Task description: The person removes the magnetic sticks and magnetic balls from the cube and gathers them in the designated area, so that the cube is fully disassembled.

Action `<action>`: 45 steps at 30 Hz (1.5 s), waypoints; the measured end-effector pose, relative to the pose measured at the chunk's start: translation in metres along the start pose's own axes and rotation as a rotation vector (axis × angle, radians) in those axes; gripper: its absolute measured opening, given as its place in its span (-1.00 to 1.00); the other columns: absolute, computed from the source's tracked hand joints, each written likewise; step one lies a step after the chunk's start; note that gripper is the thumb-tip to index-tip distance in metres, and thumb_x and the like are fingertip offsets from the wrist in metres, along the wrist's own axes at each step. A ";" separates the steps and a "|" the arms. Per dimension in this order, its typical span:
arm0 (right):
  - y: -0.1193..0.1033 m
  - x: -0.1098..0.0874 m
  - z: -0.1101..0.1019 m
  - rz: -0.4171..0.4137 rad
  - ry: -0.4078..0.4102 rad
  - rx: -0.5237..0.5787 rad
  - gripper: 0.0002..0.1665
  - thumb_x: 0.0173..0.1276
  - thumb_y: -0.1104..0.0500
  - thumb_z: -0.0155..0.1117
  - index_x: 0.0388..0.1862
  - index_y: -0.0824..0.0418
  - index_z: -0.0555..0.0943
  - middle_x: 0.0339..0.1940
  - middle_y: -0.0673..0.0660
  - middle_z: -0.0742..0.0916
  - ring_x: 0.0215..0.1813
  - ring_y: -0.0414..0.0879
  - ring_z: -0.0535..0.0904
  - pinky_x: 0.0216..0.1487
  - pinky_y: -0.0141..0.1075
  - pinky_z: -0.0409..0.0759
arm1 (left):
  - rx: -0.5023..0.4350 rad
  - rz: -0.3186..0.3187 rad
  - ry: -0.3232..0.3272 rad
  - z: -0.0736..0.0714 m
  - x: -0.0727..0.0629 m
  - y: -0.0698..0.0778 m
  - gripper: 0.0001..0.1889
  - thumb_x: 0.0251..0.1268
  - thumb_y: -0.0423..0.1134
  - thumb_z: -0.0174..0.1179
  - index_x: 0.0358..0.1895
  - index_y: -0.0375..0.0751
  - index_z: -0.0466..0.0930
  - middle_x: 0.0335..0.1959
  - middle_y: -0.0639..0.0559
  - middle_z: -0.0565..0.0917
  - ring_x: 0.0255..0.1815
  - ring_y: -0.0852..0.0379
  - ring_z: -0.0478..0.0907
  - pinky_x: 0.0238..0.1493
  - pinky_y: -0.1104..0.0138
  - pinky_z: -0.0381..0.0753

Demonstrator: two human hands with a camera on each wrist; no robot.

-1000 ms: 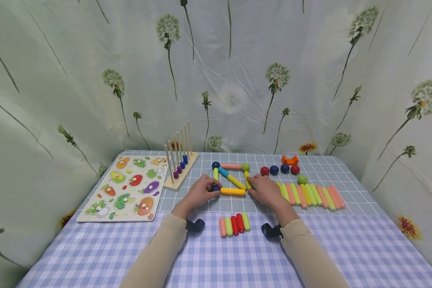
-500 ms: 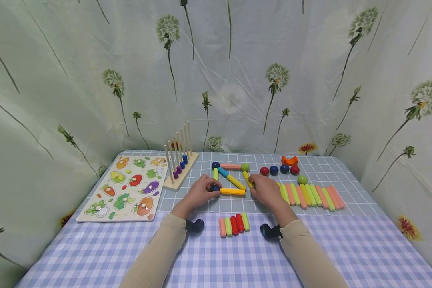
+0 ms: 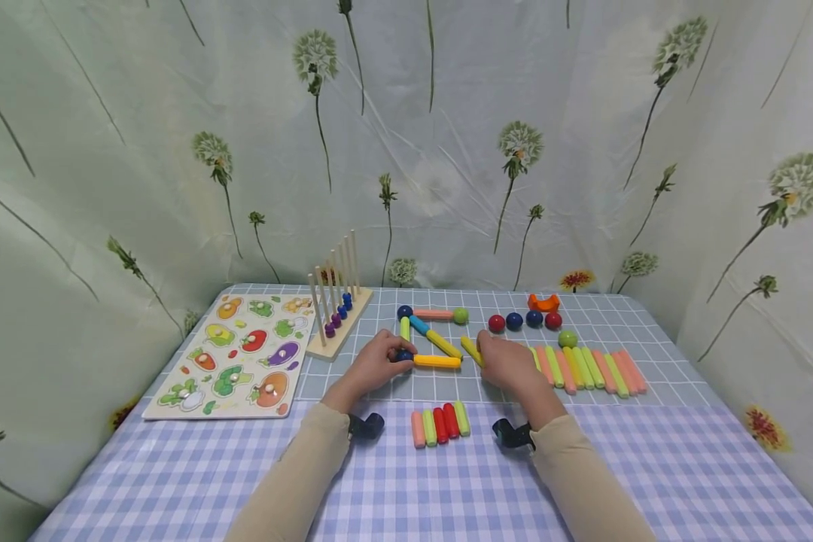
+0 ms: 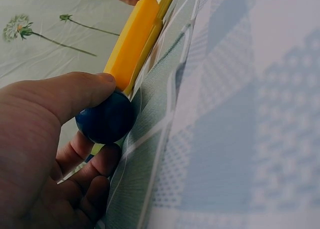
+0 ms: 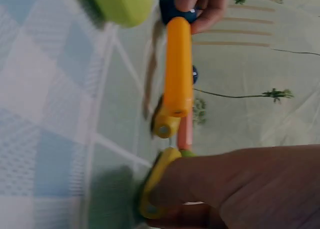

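Note:
My left hand (image 3: 374, 363) grips a dark blue ball (image 4: 106, 119) between thumb and fingers. From this ball an orange-yellow stick (image 3: 436, 362) extends to the right. My right hand (image 3: 510, 363) pinches a yellow stick (image 3: 470, 349), which lies slanted and apart from the green ball (image 3: 461, 315). That green ball sits at one end of a pink stick (image 3: 433, 314); another dark blue ball (image 3: 405, 311) is at the other end. A light green stick (image 3: 405, 327) runs from there toward my left hand. A blue stick (image 3: 419, 325) and a yellow one (image 3: 443, 344) form a diagonal.
Several short sticks (image 3: 440, 425) lie in front. At right are a row of pink, green and yellow sticks (image 3: 586, 369), loose balls (image 3: 534, 318) and an orange curved piece (image 3: 544, 303). A vegetable puzzle board (image 3: 240, 354) and a peg stand (image 3: 339, 324) stand left.
My right hand has moved slightly right, drawing the yellow stick away from the green ball and the orange-yellow stick's end. The left hand stays on its blue ball.

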State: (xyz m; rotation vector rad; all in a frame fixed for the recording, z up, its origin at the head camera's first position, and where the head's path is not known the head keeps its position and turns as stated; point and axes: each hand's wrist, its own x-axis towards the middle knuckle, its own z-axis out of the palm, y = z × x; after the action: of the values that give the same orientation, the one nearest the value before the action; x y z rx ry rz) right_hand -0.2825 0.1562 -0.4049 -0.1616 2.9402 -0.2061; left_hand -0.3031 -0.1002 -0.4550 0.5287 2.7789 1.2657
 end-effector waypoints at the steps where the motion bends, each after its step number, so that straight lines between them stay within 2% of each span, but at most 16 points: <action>1: 0.000 -0.002 -0.002 0.007 -0.019 0.011 -0.47 0.28 0.15 0.39 0.19 0.13 0.43 -0.17 0.14 0.65 -0.27 0.01 0.51 -0.22 -0.20 0.57 | -0.001 0.000 0.001 0.000 0.000 0.000 -0.82 0.26 -0.15 0.38 -0.09 0.12 0.72 -0.23 0.01 0.40 -0.23 0.06 0.39 -0.18 0.26 0.39; 3: -0.001 -0.003 -0.004 0.005 -0.043 0.026 -0.40 0.27 0.12 0.41 0.24 0.11 0.40 -0.11 0.16 0.65 -0.26 0.02 0.52 -0.21 -0.18 0.57 | -0.003 0.001 0.002 0.000 0.001 0.000 -0.82 0.26 -0.15 0.38 -0.09 0.12 0.72 -0.23 0.01 0.40 -0.22 0.06 0.39 -0.18 0.26 0.40; 6: -0.001 -0.003 -0.003 -0.040 -0.030 0.062 -0.34 0.28 0.05 0.41 0.32 0.05 0.39 0.02 0.17 0.64 -0.17 0.01 0.54 -0.10 -0.11 0.64 | -0.003 0.001 0.001 0.000 0.001 0.000 -0.82 0.27 -0.15 0.37 -0.08 0.11 0.72 -0.22 0.00 0.41 -0.22 0.05 0.39 -0.17 0.25 0.40; 9: 0.000 -0.002 -0.001 -0.099 0.004 0.095 -0.42 0.33 0.06 0.37 0.31 -0.02 0.45 0.01 0.15 0.63 -0.13 -0.01 0.53 -0.05 -0.10 0.66 | 0.001 -0.005 -0.007 0.000 0.000 0.001 -0.82 0.28 -0.15 0.36 -0.07 0.10 0.71 -0.22 0.00 0.40 -0.21 0.06 0.39 -0.17 0.26 0.40; 11: 0.002 0.000 0.000 -0.121 0.010 0.119 -0.51 0.35 0.08 0.34 0.25 -0.03 0.52 -0.07 0.11 0.64 -0.16 -0.03 0.52 -0.11 -0.16 0.64 | 0.002 -0.008 -0.010 0.000 -0.001 0.002 -0.82 0.28 -0.16 0.36 -0.06 0.10 0.71 -0.21 0.00 0.41 -0.21 0.06 0.39 -0.16 0.26 0.40; 14: 0.007 0.002 -0.002 -0.122 -0.003 0.146 -0.60 0.34 0.11 0.34 0.16 -0.01 0.60 -0.21 0.07 0.64 -0.24 -0.05 0.51 -0.23 -0.25 0.56 | 0.002 -0.011 -0.005 0.000 -0.002 0.003 -0.82 0.28 -0.16 0.36 -0.07 0.11 0.71 -0.22 0.00 0.41 -0.21 0.07 0.39 -0.16 0.27 0.40; 17: 0.014 0.002 -0.006 -0.120 -0.014 0.159 -0.63 0.32 0.09 0.38 0.11 0.01 0.63 -0.27 0.06 0.65 -0.28 -0.05 0.50 -0.28 -0.28 0.51 | 0.001 -0.008 0.003 0.000 -0.001 0.004 -0.82 0.28 -0.17 0.37 -0.08 0.11 0.72 -0.22 0.00 0.41 -0.22 0.06 0.39 -0.16 0.26 0.39; 27: 0.043 -0.001 -0.013 -0.086 -0.043 0.212 -0.64 0.26 0.05 0.46 0.03 0.03 0.67 -0.27 0.08 0.65 -0.39 -0.06 0.54 -0.31 -0.29 0.51 | 0.000 -0.021 0.000 0.000 -0.001 0.003 -0.82 0.28 -0.15 0.37 -0.07 0.12 0.71 -0.21 -0.01 0.41 -0.21 0.06 0.39 -0.17 0.27 0.40; 36: 0.067 -0.004 -0.015 -0.100 0.000 0.240 -0.70 0.26 0.05 0.47 -0.03 0.00 0.71 -0.13 0.10 0.62 -0.08 0.00 0.49 -0.08 -0.15 0.54 | -0.008 -0.020 -0.003 0.000 -0.001 0.003 -0.82 0.27 -0.15 0.37 -0.07 0.13 0.71 -0.21 -0.01 0.41 -0.21 0.07 0.39 -0.17 0.27 0.40; 42: 0.066 -0.004 -0.016 -0.102 0.002 0.285 -0.67 0.27 0.04 0.46 0.01 0.01 0.69 -0.16 0.09 0.65 -0.12 -0.02 0.50 -0.12 -0.19 0.53 | -0.004 -0.018 0.002 0.000 -0.001 0.004 -0.82 0.27 -0.16 0.37 -0.08 0.12 0.72 -0.22 -0.01 0.41 -0.21 0.06 0.39 -0.16 0.26 0.40; 45: 0.060 -0.002 -0.015 -0.141 0.028 0.329 -0.64 0.29 0.04 0.44 0.05 0.04 0.67 -0.16 0.09 0.66 -0.13 -0.03 0.52 -0.15 -0.24 0.54 | -0.004 -0.023 0.003 0.000 -0.002 0.004 -0.82 0.27 -0.15 0.37 -0.08 0.12 0.72 -0.21 0.00 0.41 -0.20 0.06 0.39 -0.15 0.27 0.40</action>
State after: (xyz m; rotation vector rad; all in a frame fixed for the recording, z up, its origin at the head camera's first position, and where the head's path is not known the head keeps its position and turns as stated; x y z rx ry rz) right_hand -0.2889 0.2175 -0.3985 -0.3186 2.8704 -0.7103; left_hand -0.3004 -0.0979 -0.4524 0.4936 2.7756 1.2683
